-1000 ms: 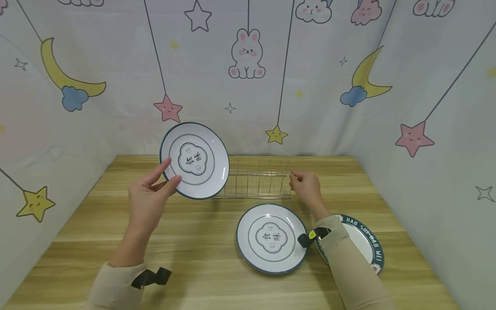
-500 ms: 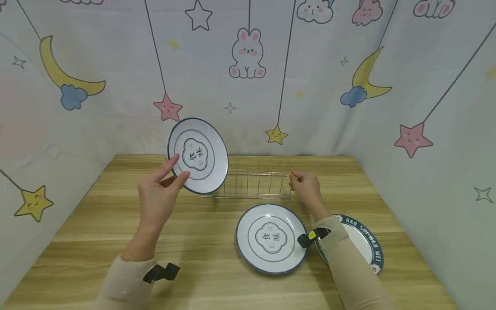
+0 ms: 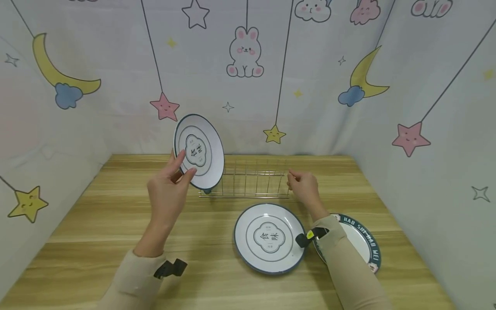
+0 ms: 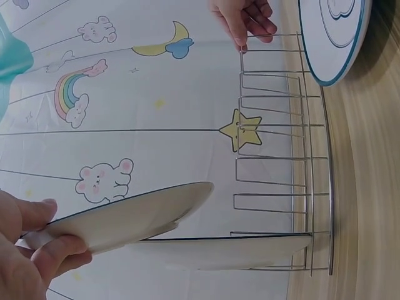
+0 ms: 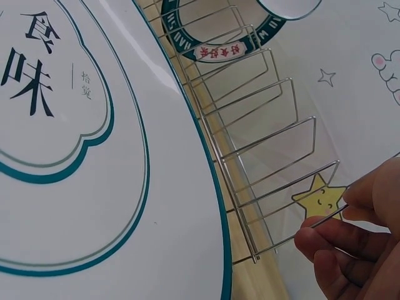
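Note:
My left hand (image 3: 168, 198) pinches the edge of a white plate (image 3: 205, 153) with a dark blue rim, between thumb and fingers. This plate tilts above the left end of a wire dish rack (image 3: 248, 197). In the left wrist view, its lower edge comes right beside another plate (image 4: 231, 251) standing in the rack's end slot. The right wrist view shows that standing plate's green lettered rim (image 5: 181, 45). At the rack's right end, my right hand (image 3: 306, 191) pinches the end wire between thumb and fingers.
A matching blue-rimmed plate (image 3: 269, 239) lies flat on the wooden table (image 3: 205, 267) in front of the rack. To its right lies a green-rimmed plate (image 3: 375, 249), partly under my right forearm. A patterned cloth (image 3: 310, 116) hangs behind.
My left hand has moved right with its plate, bringing it up a little and turning it more edge-on over the rack's left end. The right hand keeps its hold on the rack.

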Motion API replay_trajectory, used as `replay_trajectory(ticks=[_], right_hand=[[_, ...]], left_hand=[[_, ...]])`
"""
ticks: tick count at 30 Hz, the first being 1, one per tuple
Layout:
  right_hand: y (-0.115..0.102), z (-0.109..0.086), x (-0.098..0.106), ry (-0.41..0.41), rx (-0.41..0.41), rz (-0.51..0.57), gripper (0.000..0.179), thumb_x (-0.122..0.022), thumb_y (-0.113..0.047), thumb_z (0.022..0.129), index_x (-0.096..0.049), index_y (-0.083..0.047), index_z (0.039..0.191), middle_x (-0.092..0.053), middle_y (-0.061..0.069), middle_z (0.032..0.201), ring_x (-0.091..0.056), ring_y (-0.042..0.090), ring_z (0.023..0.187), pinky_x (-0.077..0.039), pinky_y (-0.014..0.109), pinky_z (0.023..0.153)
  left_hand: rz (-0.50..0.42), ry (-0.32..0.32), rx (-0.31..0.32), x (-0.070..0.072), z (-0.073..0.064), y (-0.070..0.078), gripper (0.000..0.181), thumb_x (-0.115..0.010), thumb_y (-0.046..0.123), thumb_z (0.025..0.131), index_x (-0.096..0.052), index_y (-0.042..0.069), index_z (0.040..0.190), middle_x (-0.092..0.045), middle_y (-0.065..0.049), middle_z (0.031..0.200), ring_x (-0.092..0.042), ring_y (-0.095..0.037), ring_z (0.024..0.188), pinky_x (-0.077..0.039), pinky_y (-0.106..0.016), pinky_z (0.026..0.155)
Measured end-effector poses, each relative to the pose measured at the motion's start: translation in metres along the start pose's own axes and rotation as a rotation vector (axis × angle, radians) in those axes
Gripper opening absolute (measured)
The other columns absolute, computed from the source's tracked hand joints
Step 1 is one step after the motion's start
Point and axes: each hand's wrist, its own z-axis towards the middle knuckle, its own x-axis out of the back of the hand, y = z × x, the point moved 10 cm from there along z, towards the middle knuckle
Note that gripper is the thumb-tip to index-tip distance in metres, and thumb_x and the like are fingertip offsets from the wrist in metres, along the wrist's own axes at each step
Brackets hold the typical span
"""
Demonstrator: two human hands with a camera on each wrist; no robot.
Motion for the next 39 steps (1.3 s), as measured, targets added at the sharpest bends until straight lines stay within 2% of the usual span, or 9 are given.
replay_trajectory(ticks=[3, 8, 17, 28, 33, 39], right_hand=[[0.001, 0.0, 0.0, 0.0, 0.0, -0.005, 0.031, -0.054, -0.022, 0.091, -0.06, -0.008, 0.119, -0.067, 0.011, 0.089, -0.066, 0.022, 0.072, -0.052, 0.025, 0.051], [0.003, 0.001, 0.0, 0.001, 0.001, -0.016, 0.031, -0.054, -0.024, 0.092, -0.06, -0.01, 0.119, -0.068, 0.008, 0.086, -0.065, 0.021, 0.072, -0.051, 0.025, 0.051], [0.007, 0.003, -0.002, 0.005, -0.003, -0.009, 0.032, -0.055, -0.026, 0.091, -0.061, -0.011, 0.119, -0.067, 0.005, 0.081, -0.065, 0.022, 0.072, -0.05, 0.025, 0.049], [0.005, 0.003, 0.0, 0.005, 0.008, -0.008, 0.033, -0.055, -0.023, 0.091, -0.06, -0.007, 0.119, -0.068, 0.007, 0.082, -0.066, 0.021, 0.07, -0.051, 0.024, 0.05], [0.004, 0.003, 0.0, 0.008, 0.011, 0.001, 0.033, -0.056, -0.022, 0.091, -0.06, -0.005, 0.118, -0.068, 0.009, 0.083, -0.066, 0.022, 0.07, -0.052, 0.025, 0.051], [0.004, 0.003, 0.0, 0.014, 0.022, -0.005, 0.031, -0.056, -0.021, 0.091, -0.061, -0.007, 0.118, -0.068, 0.008, 0.082, -0.066, 0.023, 0.07, -0.051, 0.025, 0.049]], left_hand=[[0.049, 0.012, -0.035, -0.003, 0.001, 0.004, 0.048, -0.072, 0.001, 0.074, -0.058, 0.01, 0.119, -0.046, -0.006, 0.129, -0.058, -0.02, 0.101, -0.052, -0.021, 0.071], [0.199, 0.018, -0.095, -0.008, 0.001, 0.012, 0.049, -0.073, 0.002, 0.074, -0.058, 0.01, 0.12, -0.047, -0.006, 0.128, -0.055, -0.012, 0.105, -0.051, -0.019, 0.072], [0.341, 0.011, -0.134, -0.019, 0.0, 0.015, 0.048, -0.071, 0.004, 0.076, -0.057, 0.009, 0.122, -0.043, -0.006, 0.13, -0.052, -0.014, 0.108, -0.051, -0.017, 0.072], [0.438, -0.022, -0.175, -0.032, -0.001, 0.015, 0.048, -0.072, 0.007, 0.076, -0.057, 0.007, 0.122, -0.044, -0.012, 0.129, -0.052, -0.022, 0.108, -0.054, -0.027, 0.066], [0.472, -0.045, -0.187, -0.039, -0.001, 0.009, 0.048, -0.073, 0.007, 0.075, -0.058, 0.007, 0.121, -0.047, -0.015, 0.126, -0.054, -0.024, 0.107, -0.055, -0.033, 0.062], [0.434, -0.078, -0.157, -0.045, -0.002, -0.004, 0.048, -0.074, 0.004, 0.075, -0.059, 0.007, 0.12, -0.047, -0.016, 0.126, -0.053, -0.022, 0.107, -0.055, -0.028, 0.067]])
